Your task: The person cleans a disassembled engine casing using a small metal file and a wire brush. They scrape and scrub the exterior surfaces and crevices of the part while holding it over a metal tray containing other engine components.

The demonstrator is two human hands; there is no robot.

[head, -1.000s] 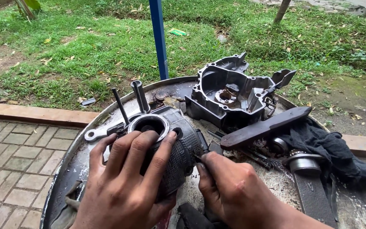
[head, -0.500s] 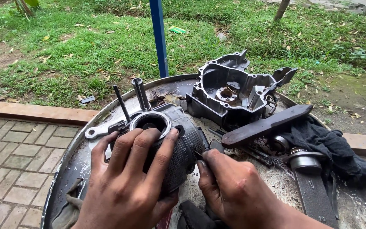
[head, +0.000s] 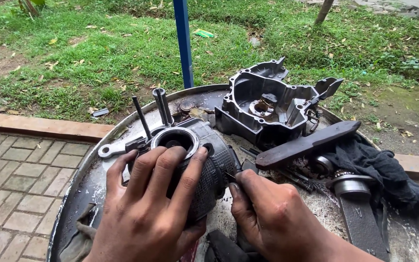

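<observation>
While my left hand (head: 146,204) wraps its grip around the finned engine cylinder (head: 197,170), bore facing up, my right hand (head: 272,218) pinches a thin pick (head: 231,177) against the cylinder's right flank.

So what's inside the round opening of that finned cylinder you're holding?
The bore of the finned cylinder looks dark and hollow, with only a bright metal rim showing. Deeper down is in shadow. The left hand covers its near side, so nothing there can be seen.
</observation>
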